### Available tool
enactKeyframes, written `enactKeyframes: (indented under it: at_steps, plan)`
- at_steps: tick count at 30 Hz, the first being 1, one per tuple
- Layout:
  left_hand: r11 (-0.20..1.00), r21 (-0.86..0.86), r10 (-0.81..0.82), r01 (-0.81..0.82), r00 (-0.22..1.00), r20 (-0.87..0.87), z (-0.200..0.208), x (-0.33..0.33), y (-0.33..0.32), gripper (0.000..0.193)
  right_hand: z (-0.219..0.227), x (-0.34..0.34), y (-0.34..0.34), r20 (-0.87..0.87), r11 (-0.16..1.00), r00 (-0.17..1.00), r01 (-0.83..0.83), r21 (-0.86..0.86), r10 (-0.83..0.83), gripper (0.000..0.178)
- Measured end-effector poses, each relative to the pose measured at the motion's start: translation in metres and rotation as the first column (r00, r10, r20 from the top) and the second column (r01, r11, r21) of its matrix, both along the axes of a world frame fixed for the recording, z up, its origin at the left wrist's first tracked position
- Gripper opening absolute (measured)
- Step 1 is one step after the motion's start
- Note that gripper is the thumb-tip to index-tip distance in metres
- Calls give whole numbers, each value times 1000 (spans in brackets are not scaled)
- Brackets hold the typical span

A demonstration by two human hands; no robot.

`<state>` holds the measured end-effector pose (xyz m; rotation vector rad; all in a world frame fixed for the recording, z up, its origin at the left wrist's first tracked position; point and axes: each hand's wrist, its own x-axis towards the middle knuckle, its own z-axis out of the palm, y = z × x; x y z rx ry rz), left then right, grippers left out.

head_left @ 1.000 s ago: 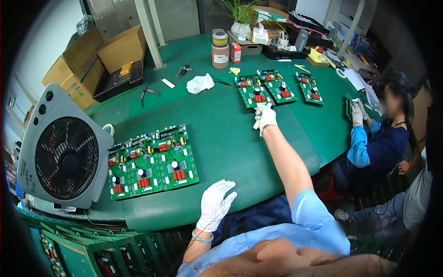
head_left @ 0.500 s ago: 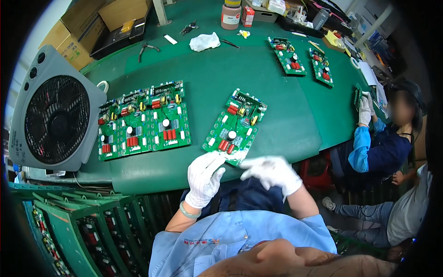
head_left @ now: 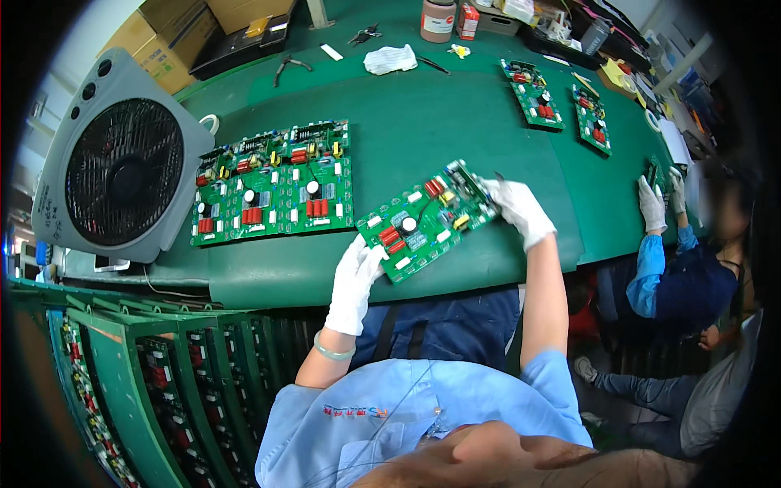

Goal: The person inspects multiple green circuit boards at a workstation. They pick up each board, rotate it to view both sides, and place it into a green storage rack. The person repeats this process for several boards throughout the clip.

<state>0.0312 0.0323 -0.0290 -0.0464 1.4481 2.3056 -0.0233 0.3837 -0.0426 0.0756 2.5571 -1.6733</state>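
Pale blue shirt [head_left: 480, 398] nearest, with a green rack [head_left: 122, 366] lined with boards to the left. Just beyond, left grip [head_left: 355, 281] in a white glove, pale bracelet [head_left: 334, 348] at the wrist: closed on the near left corner of a green circuit board [head_left: 427, 224]. Right grip [head_left: 527, 215], also gloved: closed on the opposite, far right end of it. Slants between both, over the front part of the green surface [head_left: 439, 122], red and yellow parts facing up; cannot tell whether lifted clear. To the left, row of similar boards [head_left: 272, 191] edge to edge, beside a grey fan [head_left: 130, 179]. To the right, co-worker's gloved hands [head_left: 652, 207] at another board [head_left: 653, 169]. Farther back, two boards [head_left: 533, 96] well apart from the row, near each other. Beyond, pliers [head_left: 286, 62], crumpled white cloth [head_left: 390, 60] and a thin black tool [head_left: 434, 65]. Farthest, pinkish jar [head_left: 438, 23], small red box [head_left: 468, 23] and, at left, cardboard boxes [head_left: 163, 49].
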Motion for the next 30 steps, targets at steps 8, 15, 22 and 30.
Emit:
enactKeyframes:
  at_steps: [8,15,22,30]
  plan:
    - [994,95,-49,62,990,-130,-4,-19,-7,60,7,94,-5,183,635,977,211,-743,-110,49]
    - [989,144,42,-22,990,-136,-16,-24,-7,61,-16,94,-4,152,733,972,236,-638,-181,38]
    - [986,160,-26,48,990,-138,-11,-25,-6,61,-11,101,-10,100,694,968,235,-681,-229,39]
    - [993,99,-51,66,988,-147,-2,-25,-3,61,-9,106,-13,85,700,951,277,-658,-297,27]
